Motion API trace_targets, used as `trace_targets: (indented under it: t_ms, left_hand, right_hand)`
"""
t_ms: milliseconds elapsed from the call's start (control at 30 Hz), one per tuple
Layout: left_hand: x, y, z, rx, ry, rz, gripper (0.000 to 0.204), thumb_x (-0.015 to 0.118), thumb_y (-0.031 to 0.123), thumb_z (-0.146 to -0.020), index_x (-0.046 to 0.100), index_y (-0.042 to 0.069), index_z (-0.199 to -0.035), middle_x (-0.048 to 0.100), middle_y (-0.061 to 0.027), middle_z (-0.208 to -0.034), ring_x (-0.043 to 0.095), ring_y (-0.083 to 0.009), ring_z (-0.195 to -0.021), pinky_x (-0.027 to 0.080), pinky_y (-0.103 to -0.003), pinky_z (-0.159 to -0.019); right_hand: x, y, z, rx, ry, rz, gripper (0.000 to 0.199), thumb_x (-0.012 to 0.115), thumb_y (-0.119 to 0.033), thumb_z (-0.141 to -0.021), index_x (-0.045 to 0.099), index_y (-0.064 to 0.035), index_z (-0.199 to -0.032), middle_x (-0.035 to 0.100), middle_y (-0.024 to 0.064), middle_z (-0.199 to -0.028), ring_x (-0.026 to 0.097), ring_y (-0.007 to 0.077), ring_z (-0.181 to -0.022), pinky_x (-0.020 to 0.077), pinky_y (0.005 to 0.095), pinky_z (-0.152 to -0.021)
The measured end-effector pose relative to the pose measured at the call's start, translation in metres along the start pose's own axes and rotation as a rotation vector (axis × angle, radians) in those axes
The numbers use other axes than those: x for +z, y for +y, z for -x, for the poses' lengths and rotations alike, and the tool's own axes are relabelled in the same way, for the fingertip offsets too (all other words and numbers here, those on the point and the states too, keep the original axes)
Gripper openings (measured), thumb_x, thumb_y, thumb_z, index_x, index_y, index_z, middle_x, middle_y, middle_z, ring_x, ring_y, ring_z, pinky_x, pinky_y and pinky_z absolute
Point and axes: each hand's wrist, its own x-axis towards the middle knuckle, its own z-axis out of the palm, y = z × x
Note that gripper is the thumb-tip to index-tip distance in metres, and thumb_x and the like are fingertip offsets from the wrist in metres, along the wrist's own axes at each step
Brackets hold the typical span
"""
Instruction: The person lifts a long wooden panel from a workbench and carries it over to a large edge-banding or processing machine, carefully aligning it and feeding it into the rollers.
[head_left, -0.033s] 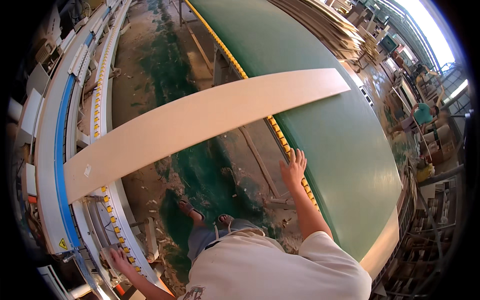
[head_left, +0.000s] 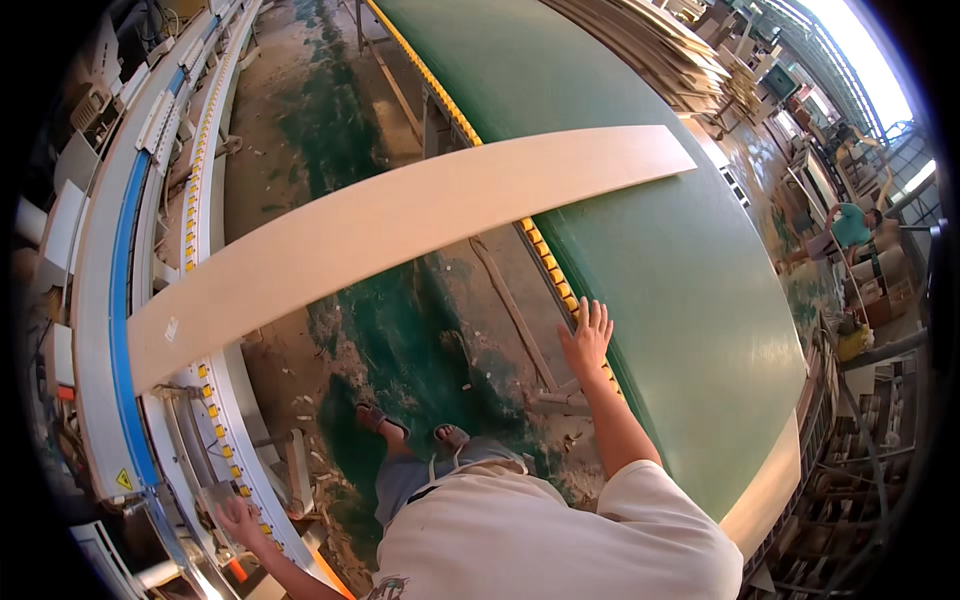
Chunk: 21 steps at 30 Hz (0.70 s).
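- Board (head_left: 390,225), long and pale, bridges the gap between the long machine (head_left: 88,400) on the left and the green-topped bench (head_left: 690,330) on the right.
- Progress, going by how it lies: its left end is at the machine's blue strip (head_left: 127,250), and its right end is over the green top. So it's across both sides, but I'd call it only partway, since it isn't clear of the machine.
- What's left is anyone's guess on the finer details. The edge meeting the blue strip is too small to judge, so I can't say if that side is finished. Small pale sticker (head_left: 171,329) near that end, fwiw.
- Neither hand is on it. Looks like the person is letting it sit or run by itself, but that's just my read.
- Right hand (head_left: 588,338): arm reaches forward, back of the hand up, fingers extended over the bench edge by the yellow rollers (head_left: 545,255). Grip is wide and loose with nothing in it. Can't tell if the palm presses down.
- Left hand (head_left: 238,520): low and out to the side, forearm angled toward the machine, right by its roller rail (head_left: 225,450). Fingers are partly hidden, so I can't tell what that grip is doing.
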Motion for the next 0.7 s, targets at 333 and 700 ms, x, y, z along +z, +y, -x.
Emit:
trace_targets:
  t_ms: [333,700]
  left_hand:
    - [-0.258,-0.008,0.155,0.277,0.394,-0.459,0.065,0.069,0.019,-0.098,0.039,0.002,-0.153,0.067,-0.0198,-0.123,0.066,-0.0243,-0.105,0.056,-0.039,-0.091]
    - [-0.498,-0.066,0.444,-0.267,0.994,-0.922,0.051,0.072,0.035,-0.089,0.065,0.004,-0.129,0.063,-0.0211,-0.133,0.060,-0.0405,-0.122,0.048,-0.049,-0.104]
  right_hand:
    - [-0.001,0.028,0.024,-0.154,-0.211,-0.180,0.081,0.072,-0.022,-0.085,0.034,-0.0063,-0.155,0.044,0.0151,-0.152,0.038,0.0346,-0.144,0.0323,0.0530,-0.116]
    - [-0.023,0.064,0.252,-0.371,-0.414,-0.335,0.068,0.069,-0.018,-0.091,0.043,0.0040,-0.151,0.045,0.0267,-0.152,0.049,0.0429,-0.135,0.0415,0.0480,-0.111]
